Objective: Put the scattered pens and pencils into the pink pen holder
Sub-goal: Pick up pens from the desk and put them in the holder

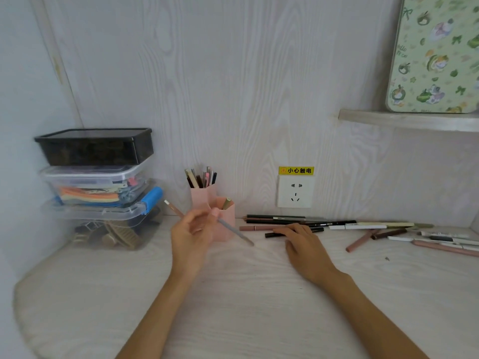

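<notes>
At frame centre our left hand [191, 229] pinched two pencils [234, 230], fingers curled, just before the pink pen holder [226, 216]. Our right hand [302, 240] lay flat on a black pen [274, 234]. We judged tipping them upright first would help.

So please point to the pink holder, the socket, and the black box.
pink holder [228, 224], head view, front compartment wall.
socket [295, 192], head view, middle of white faceplate.
black box [88, 151], head view, front side wall.

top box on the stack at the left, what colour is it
Dark, see-through black top box, seen in the head view.
</notes>
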The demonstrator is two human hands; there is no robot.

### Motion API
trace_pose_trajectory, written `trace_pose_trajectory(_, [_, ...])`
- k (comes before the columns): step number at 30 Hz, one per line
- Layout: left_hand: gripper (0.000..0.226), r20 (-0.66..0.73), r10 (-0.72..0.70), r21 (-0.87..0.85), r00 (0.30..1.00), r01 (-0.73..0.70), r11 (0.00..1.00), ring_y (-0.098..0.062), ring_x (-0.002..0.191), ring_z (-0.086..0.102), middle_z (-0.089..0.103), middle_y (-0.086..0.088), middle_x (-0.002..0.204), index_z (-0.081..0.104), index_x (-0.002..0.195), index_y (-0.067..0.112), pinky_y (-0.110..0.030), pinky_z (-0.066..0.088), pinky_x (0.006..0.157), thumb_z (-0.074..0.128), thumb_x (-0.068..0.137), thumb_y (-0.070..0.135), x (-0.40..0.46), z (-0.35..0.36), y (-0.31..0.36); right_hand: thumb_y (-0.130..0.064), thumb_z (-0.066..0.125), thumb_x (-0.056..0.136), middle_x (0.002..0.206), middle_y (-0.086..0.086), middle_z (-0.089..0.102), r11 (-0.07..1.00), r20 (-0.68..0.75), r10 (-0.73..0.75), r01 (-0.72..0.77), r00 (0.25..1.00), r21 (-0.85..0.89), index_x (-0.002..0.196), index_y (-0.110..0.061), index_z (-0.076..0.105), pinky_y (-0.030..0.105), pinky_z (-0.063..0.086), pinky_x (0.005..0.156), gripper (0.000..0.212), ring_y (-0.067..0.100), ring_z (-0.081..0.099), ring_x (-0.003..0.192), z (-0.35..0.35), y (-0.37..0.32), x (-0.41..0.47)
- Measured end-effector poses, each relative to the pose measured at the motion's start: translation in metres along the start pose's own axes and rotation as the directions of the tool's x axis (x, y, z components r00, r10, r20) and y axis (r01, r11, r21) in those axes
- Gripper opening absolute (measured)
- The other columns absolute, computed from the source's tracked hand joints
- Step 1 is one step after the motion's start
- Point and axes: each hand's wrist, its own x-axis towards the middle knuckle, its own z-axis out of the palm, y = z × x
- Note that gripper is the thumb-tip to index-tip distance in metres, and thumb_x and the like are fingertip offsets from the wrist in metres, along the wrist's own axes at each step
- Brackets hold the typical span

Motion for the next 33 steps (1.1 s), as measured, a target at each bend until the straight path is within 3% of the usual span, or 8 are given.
trace_pose_trajectory(7, [0.011, -0.310, 0.368, 0.015, 0.877, -0.383, 0.924, -0.005, 0.075, 0.068, 0.072, 0.008, 0.075, 0.065, 0.095, 0.013, -0.018, 0.053, 0.071, 0.059, 0.090, 0.020, 0.027, -0.031, 0.031, -0.010, 0.044, 0.090, 0.123, -0.004, 0.053, 0.999, 0.048, 0.046, -0.046, 0.998, -0.013, 0.125, -0.028, 0.051, 0.033, 0.036, 0.096, 0.040, 0.018, 0.043, 0.117, -0.002, -0.001, 0.002])
trace_pose_trajectory(10, [0.020, -0.208, 0.416, 0.211, 0.885, -0.375, 0.903, -0.011, 0.076, 0.068, 0.071, -0.004, 0.085, 0.068, 0.102, 0.009, -0.017, 0.052, 0.070, 0.063, 0.086, 0.021, 0.027, -0.031, 0.025, -0.010, 0.044, 0.090, 0.124, -0.004, 0.053, 0.999, 0.058, 0.047, -0.046, 0.997, -0.020, 0.125, -0.028, 0.051, 0.033, 0.037, 0.095, 0.040, 0.018, 0.044, 0.118, -0.002, -0.001, 0.002])
trace_pose_trajectory(18, [0.012, 0.301, 0.066, 0.560, 0.951, -0.233, 0.795, 0.007, 0.071, 0.064, 0.069, 0.021, 0.073, 0.069, 0.095, 0.039, -0.032, 0.054, 0.072, 0.063, 0.086, 0.039, -0.015, -0.030, -0.029, -0.009, 0.045, 0.090, 0.122, -0.003, 0.055, 0.999, 0.063, 0.053, -0.053, 0.997, 0.002, 0.123, -0.027, 0.054, 0.034, 0.037, 0.093, 0.039, 0.019, 0.045, 0.116, -0.003, 0.000, 0.003])
trace_pose_trajectory(21, [0.023, 0.188, 0.254, 0.486, 0.949, -0.315, 0.815, -0.001, 0.066, 0.064, 0.068, 0.017, 0.075, 0.065, 0.108, 0.038, -0.028, 0.053, 0.059, 0.054, 0.088, 0.043, -0.006, -0.031, -0.005, -0.009, 0.045, 0.090, 0.122, -0.003, 0.055, 0.999, 0.063, 0.049, -0.049, 0.997, 0.011, 0.122, -0.027, 0.054, 0.035, 0.038, 0.094, 0.038, 0.020, 0.045, 0.116, -0.003, 0.000, 0.002])
trace_pose_trajectory(24, [0.024, 0.222, 0.395, 0.730, 0.891, -0.421, 0.539, -0.014, 0.072, 0.064, 0.072, 0.008, 0.085, 0.068, 0.109, 0.034, -0.029, 0.050, 0.057, 0.057, 0.089, 0.037, 0.024, -0.041, 0.030, -0.010, 0.044, 0.090, 0.123, -0.004, 0.054, 0.999, 0.068, 0.051, -0.052, 0.996, 0.010, 0.123, -0.028, 0.054, 0.034, 0.037, 0.095, 0.038, 0.019, 0.045, 0.117, -0.004, 0.000, 0.003])
trace_pose_trajectory(27, [0.020, 0.392, 0.056, 0.878, 0.918, -0.391, 0.276, -0.014, 0.087, 0.064, 0.072, 0.010, 0.100, 0.070, 0.105, 0.036, -0.027, 0.046, 0.065, 0.062, 0.088, 0.035, 0.062, -0.060, 0.064, -0.010, 0.044, 0.091, 0.125, -0.004, 0.054, 0.999, 0.072, 0.046, -0.047, 0.996, 0.007, 0.123, -0.028, 0.053, 0.034, 0.036, 0.095, 0.038, 0.019, 0.044, 0.118, -0.004, 0.000, 0.003])
trace_pose_trajectory(30, [0.018, 0.510, -0.216, 0.849, 0.833, -0.528, -0.031, -0.011, 0.096, 0.061, 0.068, 0.015, 0.107, 0.070, 0.102, 0.037, -0.028, 0.048, 0.075, 0.064, 0.086, 0.035, 0.089, -0.056, 0.081, -0.011, 0.043, 0.091, 0.126, -0.004, 0.053, 0.999, 0.077, 0.048, -0.047, 0.996, -0.006, 0.124, -0.027, 0.053, 0.034, 0.036, 0.095, 0.038, 0.019, 0.044, 0.119, -0.004, -0.001, 0.003])
trace_pose_trajectory(33, [0.023, 0.596, -0.403, 0.745, 0.695, -0.665, -0.045, -0.010, 0.094, 0.059, 0.065, 0.017, 0.107, 0.069, 0.107, 0.036, -0.023, 0.042, 0.070, 0.060, 0.088, 0.027, 0.102, -0.033, 0.075, -0.011, 0.043, 0.091, 0.126, -0.004, 0.053, 0.998, 0.083, 0.058, -0.059, 0.995, 0.007, 0.124, -0.028, 0.052, 0.033, 0.035, 0.095, 0.038, 0.018, 0.044, 0.119, -0.005, -0.001, 0.002])
